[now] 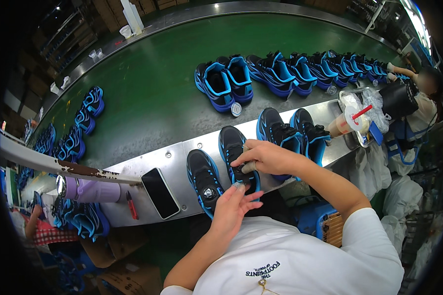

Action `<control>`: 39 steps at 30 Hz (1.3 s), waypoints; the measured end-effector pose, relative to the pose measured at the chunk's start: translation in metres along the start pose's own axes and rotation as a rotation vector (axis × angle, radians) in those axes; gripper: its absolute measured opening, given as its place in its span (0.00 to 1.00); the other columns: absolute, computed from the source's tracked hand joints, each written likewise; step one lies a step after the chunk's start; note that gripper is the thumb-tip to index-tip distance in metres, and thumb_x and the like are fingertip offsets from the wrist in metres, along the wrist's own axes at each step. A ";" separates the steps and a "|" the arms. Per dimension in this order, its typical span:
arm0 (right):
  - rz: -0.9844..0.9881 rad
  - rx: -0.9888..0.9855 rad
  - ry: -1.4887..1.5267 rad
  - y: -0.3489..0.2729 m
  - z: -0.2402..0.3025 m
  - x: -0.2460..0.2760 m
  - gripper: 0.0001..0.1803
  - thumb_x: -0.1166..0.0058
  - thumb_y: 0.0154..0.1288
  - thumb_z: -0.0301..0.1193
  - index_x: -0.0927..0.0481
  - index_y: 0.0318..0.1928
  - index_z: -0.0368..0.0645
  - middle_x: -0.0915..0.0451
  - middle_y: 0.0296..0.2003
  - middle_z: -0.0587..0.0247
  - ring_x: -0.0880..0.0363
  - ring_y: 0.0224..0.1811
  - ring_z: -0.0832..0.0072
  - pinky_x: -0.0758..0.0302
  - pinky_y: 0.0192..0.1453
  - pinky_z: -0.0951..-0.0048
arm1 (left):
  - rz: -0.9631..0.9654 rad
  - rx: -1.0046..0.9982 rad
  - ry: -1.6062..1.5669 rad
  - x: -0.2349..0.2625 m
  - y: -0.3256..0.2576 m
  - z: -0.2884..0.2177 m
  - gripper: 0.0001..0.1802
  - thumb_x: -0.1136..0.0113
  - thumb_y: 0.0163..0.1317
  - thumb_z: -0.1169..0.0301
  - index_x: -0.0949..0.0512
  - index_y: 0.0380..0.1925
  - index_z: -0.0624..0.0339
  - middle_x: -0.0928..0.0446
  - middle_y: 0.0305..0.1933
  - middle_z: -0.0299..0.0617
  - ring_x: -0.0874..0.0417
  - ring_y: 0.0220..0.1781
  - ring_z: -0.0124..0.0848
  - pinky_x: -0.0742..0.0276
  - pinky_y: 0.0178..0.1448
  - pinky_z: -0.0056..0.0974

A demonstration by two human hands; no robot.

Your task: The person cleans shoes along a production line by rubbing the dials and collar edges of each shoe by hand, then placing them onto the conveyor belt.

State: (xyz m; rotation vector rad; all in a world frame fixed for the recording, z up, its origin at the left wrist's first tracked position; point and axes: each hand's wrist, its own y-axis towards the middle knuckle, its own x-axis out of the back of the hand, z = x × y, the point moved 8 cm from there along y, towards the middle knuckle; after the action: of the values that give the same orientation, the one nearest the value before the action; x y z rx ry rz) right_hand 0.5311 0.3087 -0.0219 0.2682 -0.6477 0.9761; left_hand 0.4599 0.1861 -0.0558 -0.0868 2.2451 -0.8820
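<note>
Black/blue shoe (234, 152) on steel ledge (177, 162), right of phone (159, 192). Right hand (263, 157) clamps shoe heel, steadying it. Left hand (234, 204) pinches small part at heel, prob. fitting dial.

Steel ledge (182, 152) carries four black-and-blue sneakers (204, 179), a dark smartphone (159, 192), a red pen (132, 205); green conveyor belt (147, 83) bears more sneaker pairs (224, 83).

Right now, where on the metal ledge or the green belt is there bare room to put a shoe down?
The metal ledge is bare between the phone and the left-most shoe. The green belt is open between the shoe row at left and the pair in its middle. It is crowded right of that: shoes, then a lidded drink cup and bags.
</note>
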 end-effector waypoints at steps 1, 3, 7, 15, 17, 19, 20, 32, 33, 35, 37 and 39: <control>-0.043 -0.074 -0.005 -0.001 -0.001 -0.003 0.17 0.38 0.57 0.31 0.16 0.49 0.53 0.26 0.36 0.58 0.25 0.42 0.64 0.28 0.47 0.66 | 0.017 -0.034 -0.060 0.005 0.013 0.007 0.15 0.53 0.72 0.69 0.32 0.51 0.71 0.28 0.53 0.49 0.21 0.56 0.45 0.18 0.48 0.38; -0.108 -0.160 -0.063 -0.002 0.007 -0.008 0.15 0.38 0.56 0.30 0.16 0.47 0.51 0.26 0.35 0.57 0.24 0.41 0.63 0.27 0.46 0.66 | -0.011 -0.055 -0.093 0.005 0.023 0.017 0.15 0.53 0.72 0.69 0.32 0.50 0.70 0.28 0.53 0.49 0.21 0.56 0.45 0.18 0.47 0.37; -0.061 0.030 0.047 -0.003 -0.003 0.000 0.17 0.38 0.55 0.31 0.16 0.47 0.49 0.27 0.32 0.59 0.24 0.38 0.64 0.27 0.43 0.69 | -0.056 -0.055 -0.088 0.001 0.026 0.018 0.13 0.54 0.72 0.70 0.32 0.49 0.70 0.27 0.52 0.49 0.22 0.57 0.45 0.18 0.46 0.35; -0.223 -0.059 -0.003 -0.016 -0.007 -0.004 0.17 0.39 0.59 0.32 0.18 0.50 0.48 0.26 0.33 0.58 0.24 0.36 0.65 0.26 0.43 0.68 | -0.025 0.016 -0.086 0.000 0.016 0.012 0.13 0.55 0.72 0.70 0.30 0.50 0.69 0.26 0.50 0.47 0.21 0.55 0.42 0.20 0.49 0.38; -0.410 -0.126 0.104 -0.029 -0.007 0.014 0.20 0.41 0.63 0.34 0.22 0.56 0.48 0.27 0.35 0.56 0.24 0.36 0.65 0.26 0.43 0.68 | 0.036 0.027 0.398 0.001 -0.019 -0.003 0.17 0.49 0.69 0.69 0.29 0.54 0.68 0.24 0.47 0.49 0.21 0.50 0.44 0.22 0.49 0.40; -0.428 -0.193 0.089 -0.044 -0.021 0.008 0.26 0.44 0.66 0.36 0.29 0.63 0.46 0.28 0.36 0.55 0.26 0.39 0.64 0.27 0.45 0.68 | 0.061 -0.188 1.020 -0.002 -0.053 -0.037 0.20 0.47 0.67 0.68 0.30 0.56 0.66 0.25 0.47 0.52 0.21 0.48 0.46 0.24 0.49 0.41; -0.379 -0.256 0.066 -0.049 -0.021 0.001 0.27 0.45 0.67 0.37 0.31 0.64 0.45 0.28 0.37 0.55 0.27 0.41 0.63 0.28 0.47 0.68 | 0.079 -0.426 1.639 -0.012 -0.069 -0.046 0.24 0.44 0.65 0.66 0.31 0.58 0.65 0.25 0.46 0.54 0.22 0.46 0.49 0.25 0.49 0.42; -0.557 -0.293 -0.004 -0.060 -0.064 -0.019 0.30 0.42 0.64 0.34 0.33 0.64 0.40 0.39 0.62 0.34 0.36 0.64 0.43 0.36 0.67 0.60 | -0.228 -0.792 1.692 0.011 -0.019 -0.098 0.18 0.32 0.49 0.60 0.21 0.39 0.53 0.23 0.26 0.50 0.20 0.28 0.50 0.26 0.32 0.49; -0.536 -0.340 -0.009 -0.059 -0.064 -0.014 0.29 0.42 0.64 0.34 0.33 0.64 0.40 0.39 0.62 0.34 0.37 0.64 0.43 0.36 0.67 0.60 | -0.291 -0.823 1.728 0.019 -0.010 -0.122 0.17 0.32 0.50 0.61 0.21 0.39 0.54 0.23 0.27 0.51 0.21 0.29 0.51 0.26 0.33 0.49; -0.498 -0.363 -0.098 -0.058 -0.064 -0.004 0.29 0.42 0.63 0.33 0.32 0.63 0.39 0.39 0.61 0.32 0.35 0.62 0.42 0.33 0.65 0.58 | -0.416 -0.905 1.825 0.037 0.011 -0.174 0.16 0.33 0.52 0.63 0.22 0.40 0.55 0.23 0.28 0.53 0.21 0.32 0.52 0.27 0.35 0.50; -0.470 -0.304 -0.218 -0.050 -0.072 0.004 0.25 0.42 0.63 0.33 0.26 0.59 0.39 0.34 0.59 0.36 0.29 0.57 0.45 0.28 0.59 0.58 | -0.553 -0.939 1.914 0.062 0.052 -0.233 0.14 0.37 0.54 0.66 0.22 0.41 0.56 0.23 0.32 0.57 0.21 0.35 0.54 0.26 0.39 0.51; -0.400 -0.271 -0.089 -0.023 -0.052 0.023 0.23 0.42 0.63 0.34 0.25 0.57 0.39 0.31 0.57 0.39 0.27 0.55 0.47 0.28 0.58 0.59 | -0.724 -0.792 1.948 0.131 0.088 -0.280 0.12 0.42 0.56 0.70 0.22 0.42 0.55 0.23 0.36 0.59 0.21 0.40 0.54 0.26 0.44 0.51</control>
State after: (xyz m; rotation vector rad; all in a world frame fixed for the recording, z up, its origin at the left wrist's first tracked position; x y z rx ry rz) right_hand 0.5790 0.3373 -0.0466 0.1912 -0.7639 0.4888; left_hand 0.1992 0.3735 -0.0447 -0.6666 4.4686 -0.0243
